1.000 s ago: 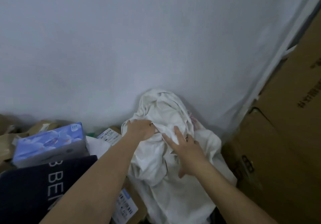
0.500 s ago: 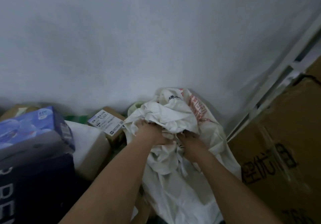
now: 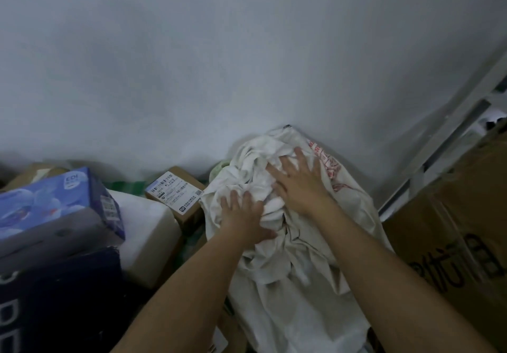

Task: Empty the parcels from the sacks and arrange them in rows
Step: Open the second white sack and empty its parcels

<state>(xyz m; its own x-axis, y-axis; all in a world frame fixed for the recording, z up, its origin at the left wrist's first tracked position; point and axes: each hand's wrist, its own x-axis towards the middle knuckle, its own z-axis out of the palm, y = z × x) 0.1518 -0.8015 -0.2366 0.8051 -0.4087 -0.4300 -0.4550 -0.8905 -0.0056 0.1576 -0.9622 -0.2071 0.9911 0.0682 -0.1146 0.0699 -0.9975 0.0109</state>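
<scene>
Sack: a crumpled white sack [image 3: 296, 265] with red print on its right side stands in the lower centre of the frame, leaning against the pale wall [image 3: 219, 64] behind it.
Left hand: the left hand [image 3: 244, 215] lies flat on the left part of the bunched top of the sack, fingers straight and a little spread, pressing on the cloth; it holds nothing.
Right hand: the right hand [image 3: 299, 182] lies higher and more to the right on the same bunched top, fingers spread wide and straight, palm down on the cloth; it grips nothing.
Parcels, left side: a brown carton with a white shipping label [image 3: 175, 193] sits just left of the sack, near the wall. Beside it, lower, is a white padded parcel [image 3: 145, 232]. Further left is a blue box with white printing [image 3: 55, 202], and under it a dark navy box [image 3: 60, 298] in the lower left corner.
Green thing: something pale green [image 3: 219, 167] shows behind the upper left edge of the sack; possibly a bag, the view is too dim to tell.
Right side: a big brown carton with dark characters [image 3: 461, 243] stands to the right of the sack, and a white metal frame [image 3: 450, 144] runs slanting above it.
</scene>
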